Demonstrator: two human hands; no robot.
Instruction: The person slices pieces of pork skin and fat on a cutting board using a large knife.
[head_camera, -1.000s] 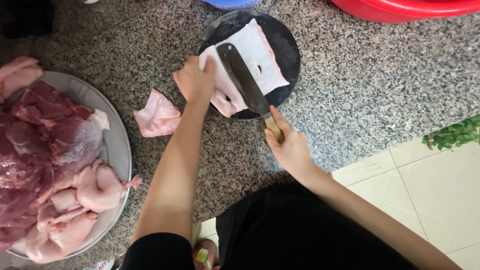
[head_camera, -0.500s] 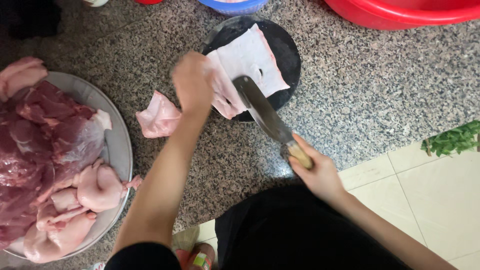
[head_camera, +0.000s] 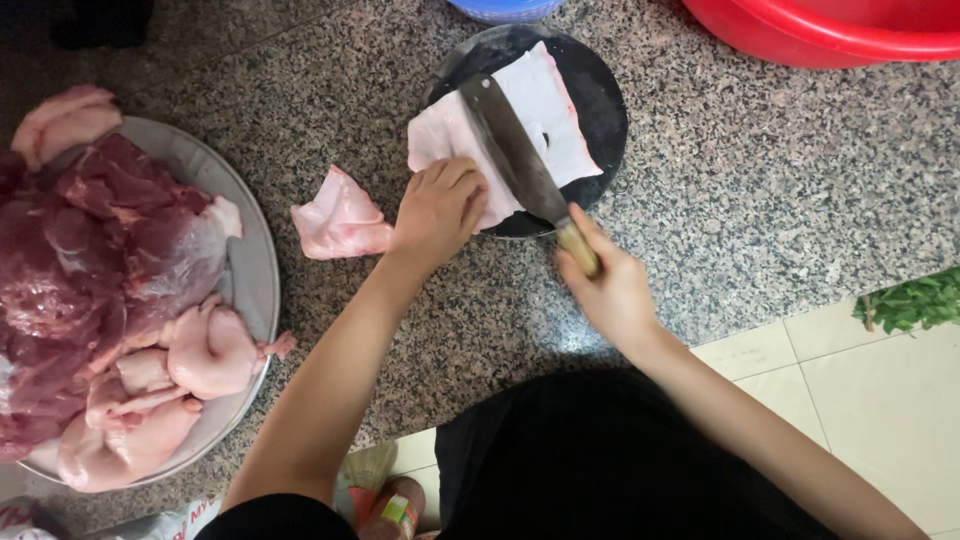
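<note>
Pinning the pale pork slab (head_camera: 545, 110) ahead, the left hand (head_camera: 440, 210) lies flat and nearer, while the right hand (head_camera: 610, 290) grips the cleaver (head_camera: 515, 150) diagonally across it.

Pale pink-white meat slab (head_camera: 520, 130) on black round board (head_camera: 600, 90), speckled grey granite floor (head_camera: 760, 190), dark red meat (head_camera: 90, 260) left, red basin (head_camera: 850, 30) far right.

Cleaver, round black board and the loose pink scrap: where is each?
cleaver (head_camera: 510, 150), head view, middle of the blade.
round black board (head_camera: 605, 100), head view, bare right part.
loose pink scrap (head_camera: 340, 215), head view, its centre.
</note>
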